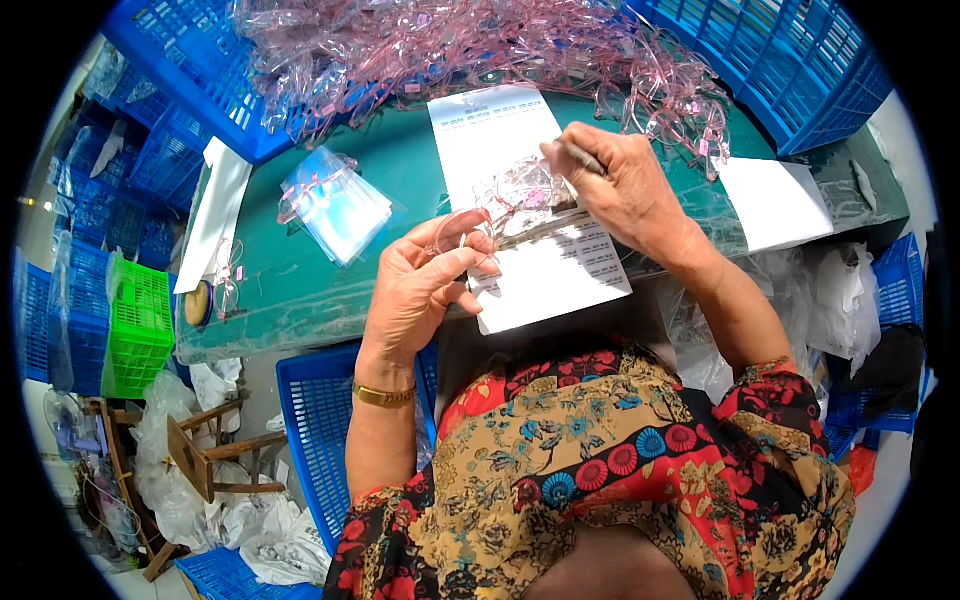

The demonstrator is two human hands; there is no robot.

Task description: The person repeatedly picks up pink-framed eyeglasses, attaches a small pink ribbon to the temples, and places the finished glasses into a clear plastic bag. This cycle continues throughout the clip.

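Note:
My left hand is closed in a pinch on a pair of pink-framed eyeglasses, held above a white label sheet. My right hand is closed around a slim grey tool whose exact kind I cannot make out. Its fingertips are just above the sheet, to the right of the glasses. Between the hands lies a crinkled, shiny clear piece with a small pink tag; how it joins the glasses is unclear. Rows of small printed labels show on the sheet at both ends.
Pink eyeglasses in clear wrapping are heaped along the back of the green table. Clear sleeves lie left, with glasses on them. White paper lies right. Blue crates flank the table; a wooden stool stands lower left.

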